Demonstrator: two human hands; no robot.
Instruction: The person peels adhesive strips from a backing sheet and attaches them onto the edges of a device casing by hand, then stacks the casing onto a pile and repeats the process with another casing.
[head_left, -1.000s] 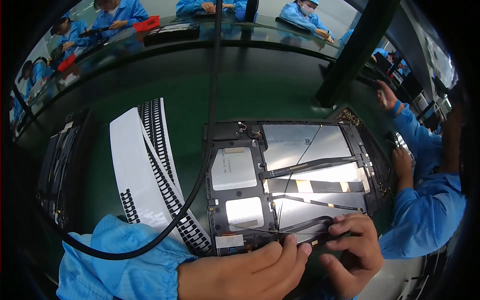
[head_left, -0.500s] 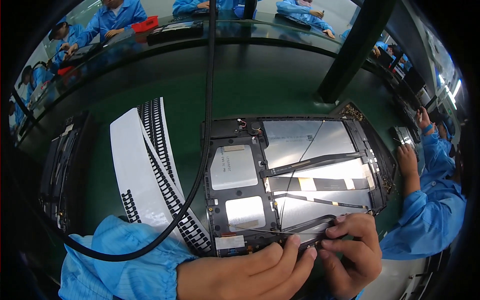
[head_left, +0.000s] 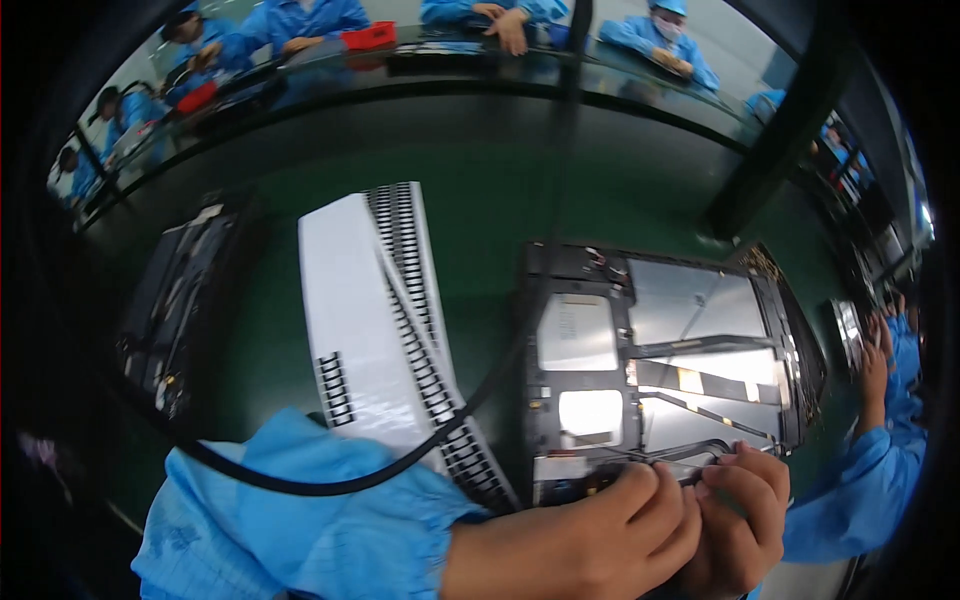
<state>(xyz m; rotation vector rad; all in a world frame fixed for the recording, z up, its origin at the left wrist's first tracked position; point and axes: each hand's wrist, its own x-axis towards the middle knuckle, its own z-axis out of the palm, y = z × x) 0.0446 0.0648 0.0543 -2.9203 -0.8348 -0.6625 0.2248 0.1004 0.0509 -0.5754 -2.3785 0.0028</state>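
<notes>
An opened flat electronic device with a black frame, silver metal plates and dark flat cables lies right of centre. At its near edge, my left hand has its fingers bent and closed; what lies between its fingertips is hidden. Close against it, my right hand pinches a thin black cable that loops along the device's lower right edge. The fingertips of both hands almost meet there.
White sheets with rows of black adhesive pieces lie left of the device. Farther left sits a dark stack of frames. A thick black cord hangs across the view. Co-workers in blue sit beyond and at right; a red bin stands far off.
The whole view has swung left, so the device, sheets and both hands appear farther right. My hands stay together at the device's near edge, with only slight finger movement.
</notes>
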